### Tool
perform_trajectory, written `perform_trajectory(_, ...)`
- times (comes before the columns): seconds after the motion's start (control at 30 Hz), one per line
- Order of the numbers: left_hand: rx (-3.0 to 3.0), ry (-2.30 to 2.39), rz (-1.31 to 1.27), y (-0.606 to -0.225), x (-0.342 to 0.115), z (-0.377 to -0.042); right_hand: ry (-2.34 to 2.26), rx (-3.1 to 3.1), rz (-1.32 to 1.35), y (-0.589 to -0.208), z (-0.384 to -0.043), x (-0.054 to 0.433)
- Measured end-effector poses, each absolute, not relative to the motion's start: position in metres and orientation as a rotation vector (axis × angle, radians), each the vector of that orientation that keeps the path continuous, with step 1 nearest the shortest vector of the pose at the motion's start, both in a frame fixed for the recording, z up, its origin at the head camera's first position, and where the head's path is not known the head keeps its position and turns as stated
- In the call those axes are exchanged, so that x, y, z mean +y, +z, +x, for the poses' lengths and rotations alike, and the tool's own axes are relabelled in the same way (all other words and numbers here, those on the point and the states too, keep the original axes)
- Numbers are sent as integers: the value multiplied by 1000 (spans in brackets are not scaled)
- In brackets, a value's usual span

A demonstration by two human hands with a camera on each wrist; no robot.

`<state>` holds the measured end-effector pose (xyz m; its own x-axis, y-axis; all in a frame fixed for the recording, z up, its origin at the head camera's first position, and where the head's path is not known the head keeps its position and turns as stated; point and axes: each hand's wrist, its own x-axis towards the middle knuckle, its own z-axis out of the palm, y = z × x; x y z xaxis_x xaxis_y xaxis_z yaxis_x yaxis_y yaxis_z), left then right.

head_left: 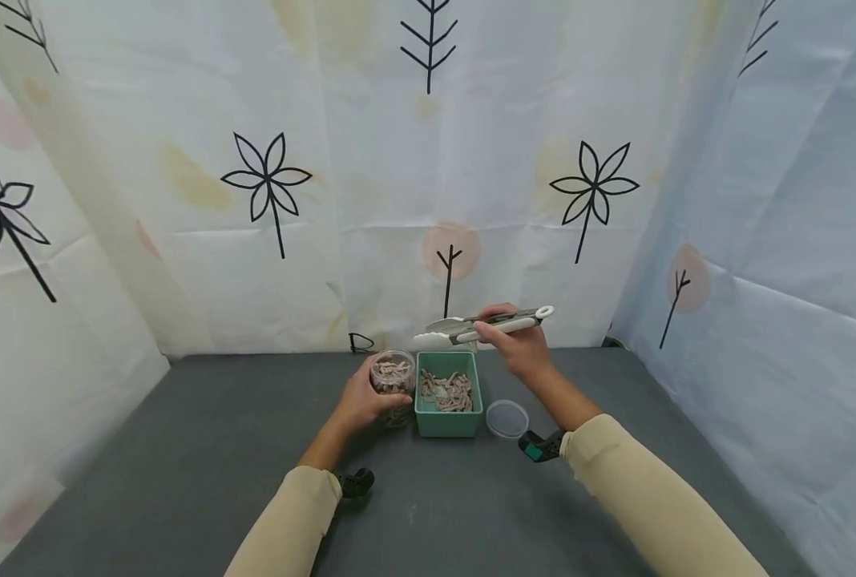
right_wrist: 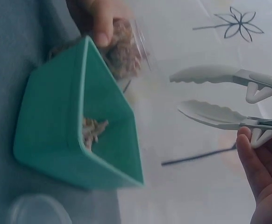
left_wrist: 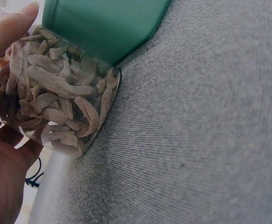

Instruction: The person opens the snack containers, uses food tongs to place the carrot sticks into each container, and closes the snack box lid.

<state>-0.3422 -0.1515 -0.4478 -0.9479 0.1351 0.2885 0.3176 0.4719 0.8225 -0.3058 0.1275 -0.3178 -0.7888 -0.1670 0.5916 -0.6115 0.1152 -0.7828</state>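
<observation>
My left hand (head_left: 360,398) grips a clear jar (head_left: 392,369) that stands on the table. Through its wall in the left wrist view show many dried, greyish-brown curled pieces (left_wrist: 56,86). Touching or close beside the jar on its right is a green rectangular bin (head_left: 448,425) with more such pieces (head_left: 451,393) at its bottom. Above the bin's right side, my right hand (head_left: 513,343) holds a pair of tongs (head_left: 503,322) with pale scalloped tips. The tips point left and stand apart with nothing between them in the right wrist view.
A round translucent lid (head_left: 507,418) lies on the table right of the bin. The dark grey table (head_left: 219,465) ends at a printed white curtain (head_left: 370,192), which also hangs along both sides.
</observation>
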Motion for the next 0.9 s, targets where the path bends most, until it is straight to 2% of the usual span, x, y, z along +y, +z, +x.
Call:
perform_trajectory(0.37,-2525,-1499,-394,-448,-151,-340,1511,-2153,644,-315,-309,159)
perform_trajectory(0.6,-2528,-1504,-386,-446,-150,-340,1417,-2239,452,-354,-334,191)
perform_trajectory(0.9,-2530,-1492,-387,-446,-150,-341,1591,-2087,294,-381,-338,219)
